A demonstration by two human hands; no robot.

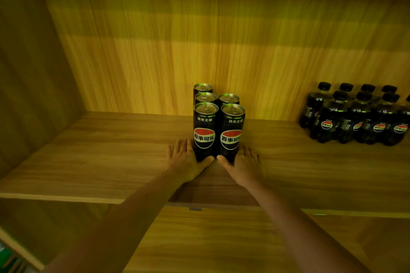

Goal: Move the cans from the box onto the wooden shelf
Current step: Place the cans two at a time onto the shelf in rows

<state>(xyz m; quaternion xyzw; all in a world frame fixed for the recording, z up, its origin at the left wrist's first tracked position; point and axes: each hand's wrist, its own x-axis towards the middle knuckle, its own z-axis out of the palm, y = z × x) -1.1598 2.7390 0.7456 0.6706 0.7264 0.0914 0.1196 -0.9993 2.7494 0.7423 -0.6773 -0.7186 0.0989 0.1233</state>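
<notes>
Five black cans (pixel 218 122) stand upright on the wooden shelf (pixel 99 153); left hand (pixel 185 159) and right hand (pixel 244 163) flank the front pair, fingers extended along their bases; bottles (pixel 355 115) stand well right of the cans.

Wood-grain back panel (pixel 199 40) fills upper view, vertical grain, lit in horizontal bands of yellow-green light, darker toward top. Left side panel (pixel 33 62) same wood, in shade, meets back panel at rear left corner. Horizontal board (pixel 88 157) brown, grain running left to right, pale front edge along bottom left. Lower panel (pixel 221 239) below front edge, same grain. Pack of dark bottles (pixel 359 115) with black caps near rear right corner of board, 2 rows visible. Overall light dim, warm, green-tinted.
</notes>
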